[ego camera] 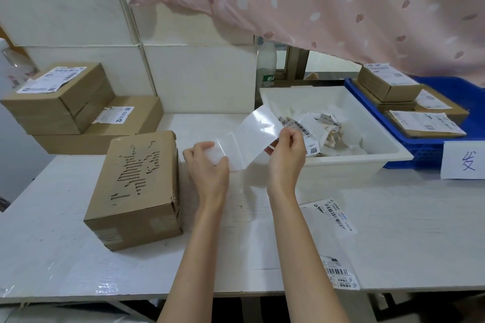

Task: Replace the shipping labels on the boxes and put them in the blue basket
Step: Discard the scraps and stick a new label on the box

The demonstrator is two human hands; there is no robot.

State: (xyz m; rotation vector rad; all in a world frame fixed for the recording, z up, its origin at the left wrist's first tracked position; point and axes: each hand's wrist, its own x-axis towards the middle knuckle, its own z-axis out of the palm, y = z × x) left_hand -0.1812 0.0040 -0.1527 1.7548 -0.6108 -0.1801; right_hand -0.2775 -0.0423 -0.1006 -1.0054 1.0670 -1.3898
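On the counter (367,217), the stripped box (136,191) sits at nine o'clock. My left hand (208,165) and right hand (286,155) pinch the shiny label sheet (252,136) with their fingers. It could curl and stick to itself. Three boxes wait at ten o'clock; I count three in the blue basket (430,149) at two o'clock.

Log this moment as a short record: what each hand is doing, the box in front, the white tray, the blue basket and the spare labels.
left hand: pinches the lower end of a glossy backing strip
right hand: pinches a printed label at the strip's upper end
front box: on the table, top bare with torn label remnants
white tray: holds paper scraps
blue basket: holds labelled boxes
spare labels: flat on the table, right of the arms
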